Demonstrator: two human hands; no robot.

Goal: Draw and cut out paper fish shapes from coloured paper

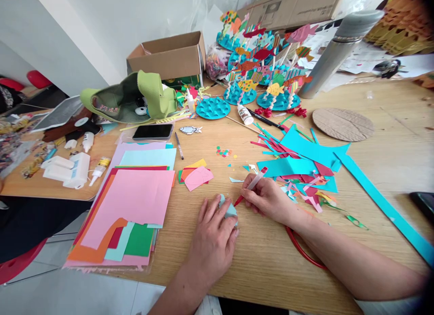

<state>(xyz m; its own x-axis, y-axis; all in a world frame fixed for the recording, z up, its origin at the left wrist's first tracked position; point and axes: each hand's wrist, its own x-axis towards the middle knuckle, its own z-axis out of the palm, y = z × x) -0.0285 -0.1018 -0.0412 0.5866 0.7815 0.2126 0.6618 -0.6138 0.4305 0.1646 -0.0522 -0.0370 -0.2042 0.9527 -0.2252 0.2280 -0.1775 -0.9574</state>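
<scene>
A light blue paper piece (231, 211) lay on the tabletop (278, 265) near its front edge, partly covered by the person's left hand (214, 231), which rested flat on it with the fingers slightly spread. The right hand (262, 195) was clamped around a red marker (255, 182), its tip at the right edge of that piece. The two hands were apart, though close to each other.

Beyond them, a green bag (152, 95) lay with its mouth gaping. Small pinkish bits (107, 108) showed inside, along with a round white item (140, 111) too small to identify. Behind the bag stood a cardboard box (166, 64) with an open top; its contents could not be made out. Just to the right of the box, a clear plastic bag (218, 61) bulged with multicoloured material, blurred through the film. A white bottle with a nozzle (190, 102) stood near the green bag, and a labelled white bottle (245, 115) was tilted in the view beside a blue disc (213, 108). A grey flask (334, 57) with its lid on stood to the right of several paper fish models (262, 79) on blue bases.

A stack of coloured paper (132, 202) lay left of the left hand, with a dark phone (153, 131) beyond it. Blue and red paper scraps (301, 165) were heaped beyond the right hand, and a corrugated cardboard oval (343, 124) lay farther back on the right.
</scene>
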